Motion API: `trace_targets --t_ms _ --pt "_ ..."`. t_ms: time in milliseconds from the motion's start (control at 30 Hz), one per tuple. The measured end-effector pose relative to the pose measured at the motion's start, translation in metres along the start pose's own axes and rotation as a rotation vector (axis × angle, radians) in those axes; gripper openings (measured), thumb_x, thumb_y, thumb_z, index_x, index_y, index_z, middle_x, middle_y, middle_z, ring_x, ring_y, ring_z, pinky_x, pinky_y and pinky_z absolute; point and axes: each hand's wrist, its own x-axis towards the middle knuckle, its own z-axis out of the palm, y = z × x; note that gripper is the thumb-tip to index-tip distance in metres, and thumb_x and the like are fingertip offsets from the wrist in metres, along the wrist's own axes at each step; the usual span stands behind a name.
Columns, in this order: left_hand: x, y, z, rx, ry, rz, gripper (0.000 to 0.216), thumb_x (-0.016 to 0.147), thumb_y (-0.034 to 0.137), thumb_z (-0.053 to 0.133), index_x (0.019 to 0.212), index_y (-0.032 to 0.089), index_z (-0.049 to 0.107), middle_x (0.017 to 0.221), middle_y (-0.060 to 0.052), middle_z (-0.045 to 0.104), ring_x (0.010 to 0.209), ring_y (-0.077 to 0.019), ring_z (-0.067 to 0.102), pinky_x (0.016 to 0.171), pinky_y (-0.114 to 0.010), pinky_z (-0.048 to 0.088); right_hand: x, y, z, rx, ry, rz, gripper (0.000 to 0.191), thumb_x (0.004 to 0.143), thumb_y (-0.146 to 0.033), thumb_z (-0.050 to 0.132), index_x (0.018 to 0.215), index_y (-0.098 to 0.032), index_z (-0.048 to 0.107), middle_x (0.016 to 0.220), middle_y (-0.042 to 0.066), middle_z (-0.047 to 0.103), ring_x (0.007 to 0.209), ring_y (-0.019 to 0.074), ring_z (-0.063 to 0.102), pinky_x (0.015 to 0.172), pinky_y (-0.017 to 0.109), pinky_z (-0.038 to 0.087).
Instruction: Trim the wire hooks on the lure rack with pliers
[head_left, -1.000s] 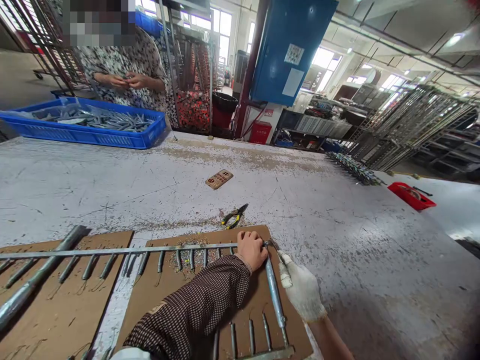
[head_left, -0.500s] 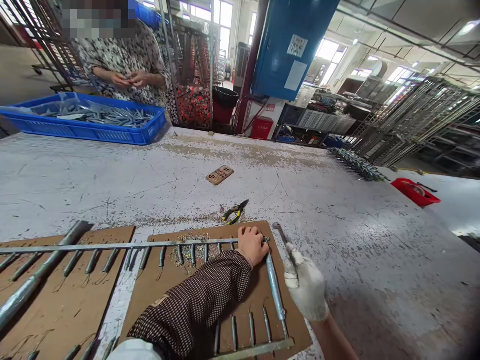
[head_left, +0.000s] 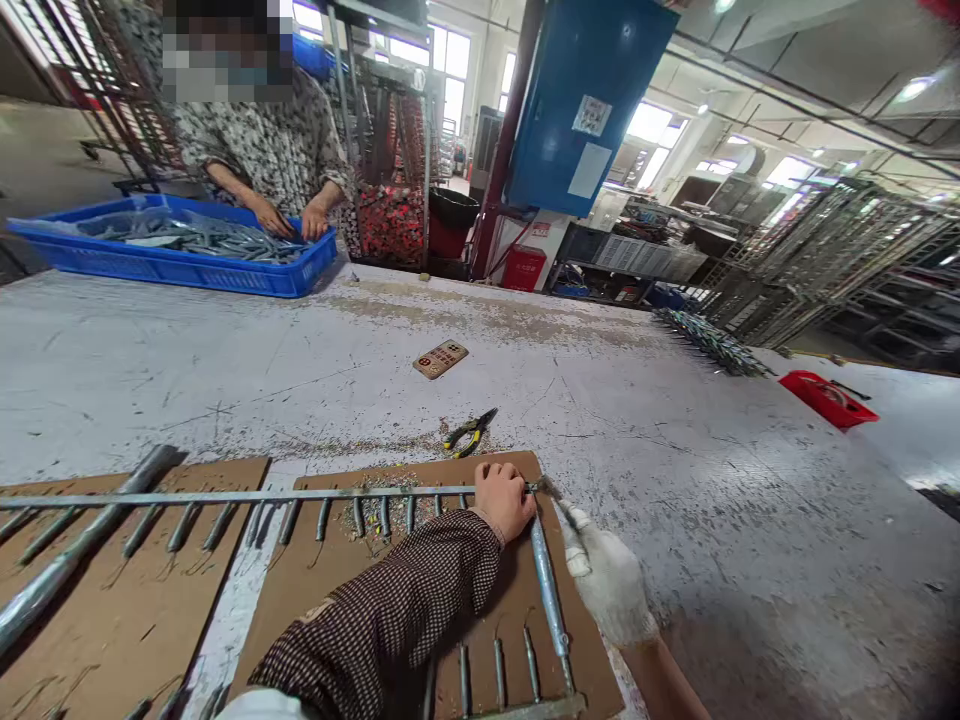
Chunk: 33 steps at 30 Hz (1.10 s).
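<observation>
My left hand [head_left: 504,502], bare below a checked brown sleeve, is closed over the right end of a long thin metal bar [head_left: 337,493]. Several small grey rods hang from this bar, some ending in thin wire. A thicker silvery rod [head_left: 550,585] runs from the bar's end down to a lower bar [head_left: 536,709]. In a white glove, my right hand [head_left: 611,580] is wrapped round a wrench [head_left: 564,507], whose head is at the bar's right end; whether it touches is too small to tell. Brown cardboard [head_left: 277,620] lies beneath the frame.
Ahead lie black-and-yellow pliers [head_left: 470,433] and a printed card-like plate [head_left: 440,359]. Small chips are scattered near the cardboard. A blue crate [head_left: 180,278] of grey parts stands far left, with a co-worker's hands [head_left: 292,222] at it. A red tray [head_left: 825,400] sits at the right.
The wrench head has moved left to the bar's end, with my right hand. My left hand stays on the bar. The co-worker's hands have come down to the blue crate.
</observation>
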Motion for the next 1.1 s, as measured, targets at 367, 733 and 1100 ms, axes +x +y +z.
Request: trace_targets --t_ms 367,733,1100 --pt "0.0 0.001 -0.001 0.001 -0.002 -0.011 0.02 0.086 0.035 0.062 0.077 0.02 0.073 0.103 -0.007 0.069 0.104 -0.0259 0.056 0.102 -0.049 0.029 0.004 -0.003 -0.009 -0.084 0.121 -0.08 0.048 0.095 -0.019 0.046 0.142 -0.016 0.055 0.07 0.003 0.065 0.066 0.0191 0.06 0.064 0.026 0.045" --pt "0.001 0.0 0.002 -0.002 0.016 -0.009 0.021 0.086 0.034 0.061 0.079 0.02 0.074 0.102 -0.007 0.068 0.104 -0.0254 0.055 0.103 -0.049 0.029 0.005 -0.008 -0.008 -0.072 0.169 -0.107 0.048 0.095 -0.019 0.045 0.143 -0.014 0.053 0.076 0.006 0.067 0.07 0.0198 0.061 0.066 0.028 0.044" --pt "0.001 -0.001 0.003 0.007 0.017 -0.01 0.023 0.087 0.036 0.06 0.08 0.02 0.075 0.103 -0.008 0.067 0.103 -0.0259 0.055 0.102 -0.049 0.03 0.007 -0.01 -0.012 -0.039 0.218 -0.195 0.051 0.094 -0.016 0.05 0.145 -0.016 0.049 0.072 0.003 0.066 0.071 0.0192 0.061 0.069 0.027 0.045"
